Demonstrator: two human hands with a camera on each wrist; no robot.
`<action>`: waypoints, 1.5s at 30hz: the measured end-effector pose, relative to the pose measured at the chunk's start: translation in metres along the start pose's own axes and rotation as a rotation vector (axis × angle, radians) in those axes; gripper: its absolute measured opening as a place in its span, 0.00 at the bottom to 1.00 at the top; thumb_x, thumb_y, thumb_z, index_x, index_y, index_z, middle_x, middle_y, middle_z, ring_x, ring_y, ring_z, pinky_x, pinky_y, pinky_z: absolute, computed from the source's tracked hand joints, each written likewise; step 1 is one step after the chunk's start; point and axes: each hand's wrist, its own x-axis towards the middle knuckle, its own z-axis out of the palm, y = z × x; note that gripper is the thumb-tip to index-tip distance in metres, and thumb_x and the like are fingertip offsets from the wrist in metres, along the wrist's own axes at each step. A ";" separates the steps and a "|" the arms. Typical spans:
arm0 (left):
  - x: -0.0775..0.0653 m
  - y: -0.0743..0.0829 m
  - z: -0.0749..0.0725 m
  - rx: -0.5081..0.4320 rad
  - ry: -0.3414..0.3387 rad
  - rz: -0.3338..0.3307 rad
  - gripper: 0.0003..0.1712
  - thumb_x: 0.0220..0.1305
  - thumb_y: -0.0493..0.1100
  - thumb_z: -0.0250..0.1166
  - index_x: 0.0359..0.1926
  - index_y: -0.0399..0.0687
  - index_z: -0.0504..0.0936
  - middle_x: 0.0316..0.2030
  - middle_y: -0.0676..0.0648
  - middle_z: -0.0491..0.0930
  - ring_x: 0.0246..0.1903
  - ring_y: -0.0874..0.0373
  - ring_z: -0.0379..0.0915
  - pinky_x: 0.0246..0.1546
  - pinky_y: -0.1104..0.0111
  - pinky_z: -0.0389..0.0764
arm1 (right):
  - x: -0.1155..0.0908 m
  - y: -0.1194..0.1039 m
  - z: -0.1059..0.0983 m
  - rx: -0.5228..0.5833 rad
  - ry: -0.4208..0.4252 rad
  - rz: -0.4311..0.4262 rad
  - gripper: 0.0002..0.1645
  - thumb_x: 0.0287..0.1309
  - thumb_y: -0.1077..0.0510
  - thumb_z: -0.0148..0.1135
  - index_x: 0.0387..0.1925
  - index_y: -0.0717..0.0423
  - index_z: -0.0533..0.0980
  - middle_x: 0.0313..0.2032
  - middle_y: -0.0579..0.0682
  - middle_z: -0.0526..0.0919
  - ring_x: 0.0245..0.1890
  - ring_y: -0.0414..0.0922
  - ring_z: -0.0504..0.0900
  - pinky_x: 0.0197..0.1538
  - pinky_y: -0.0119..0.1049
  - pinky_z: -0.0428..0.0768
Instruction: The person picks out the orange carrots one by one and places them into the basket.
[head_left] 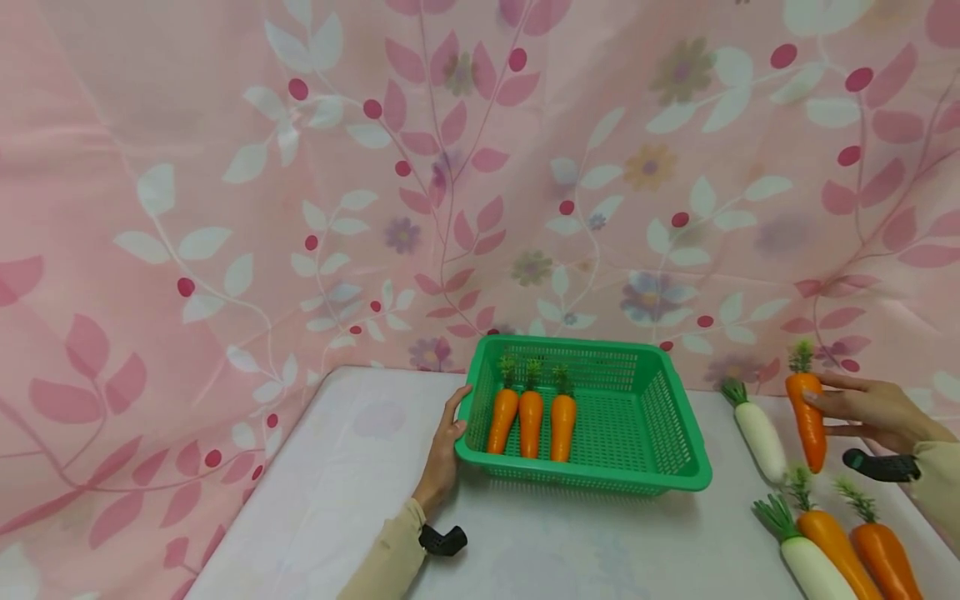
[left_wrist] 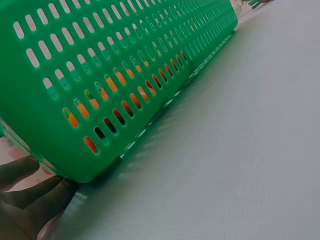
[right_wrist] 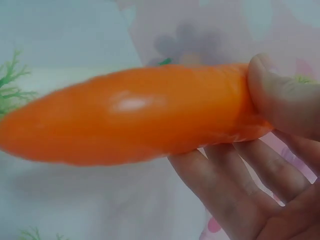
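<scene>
An orange carrot (head_left: 807,423) with a green leafy top is held in my right hand (head_left: 873,408), raised at the table's right side. The right wrist view shows its thumb on one side of the carrot (right_wrist: 135,117) and the fingers on the other. My left hand (head_left: 441,458) rests against the left end of a green plastic basket (head_left: 585,477). In the left wrist view, its fingers (left_wrist: 47,197) touch the outside of the basket's end corner. Inside the basket, three carrots (head_left: 530,425) lie side by side toward the left, tops pointing to the back.
A white radish (head_left: 761,437) lies to the right of the basket. Nearer the front right are another white radish (head_left: 817,571) and two carrots (head_left: 885,554). A pink floral curtain (head_left: 480,208) hangs behind the white table (head_left: 337,483).
</scene>
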 end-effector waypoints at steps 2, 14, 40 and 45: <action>-0.001 0.000 0.000 -0.002 -0.001 -0.004 0.33 0.81 0.52 0.40 0.83 0.67 0.57 0.84 0.51 0.51 0.83 0.46 0.45 0.78 0.34 0.44 | 0.001 0.001 0.000 0.042 -0.025 -0.011 0.53 0.80 0.49 0.54 0.77 0.83 0.37 0.39 0.32 0.82 0.38 0.34 0.87 0.49 0.49 0.89; -0.004 0.002 -0.001 0.009 0.010 -0.008 0.33 0.81 0.50 0.39 0.83 0.66 0.57 0.84 0.51 0.52 0.81 0.45 0.49 0.77 0.34 0.47 | 0.004 -0.014 0.005 0.195 -0.129 -0.022 0.54 0.81 0.47 0.53 0.80 0.77 0.33 0.40 0.26 0.83 0.43 0.35 0.88 0.51 0.44 0.88; -0.004 0.003 0.000 0.029 0.008 0.008 0.32 0.83 0.49 0.39 0.84 0.63 0.57 0.85 0.49 0.51 0.84 0.43 0.43 0.77 0.31 0.41 | 0.003 -0.066 0.044 0.270 -0.334 -0.148 0.31 0.83 0.56 0.48 0.78 0.66 0.60 0.51 0.32 0.85 0.52 0.39 0.87 0.55 0.38 0.86; -0.003 0.005 0.000 0.023 0.007 0.002 0.32 0.82 0.50 0.40 0.83 0.64 0.58 0.85 0.50 0.51 0.83 0.44 0.45 0.77 0.32 0.43 | 0.002 -0.078 0.050 0.253 -0.354 -0.155 0.40 0.84 0.54 0.47 0.82 0.72 0.46 0.52 0.32 0.85 0.54 0.39 0.87 0.57 0.42 0.86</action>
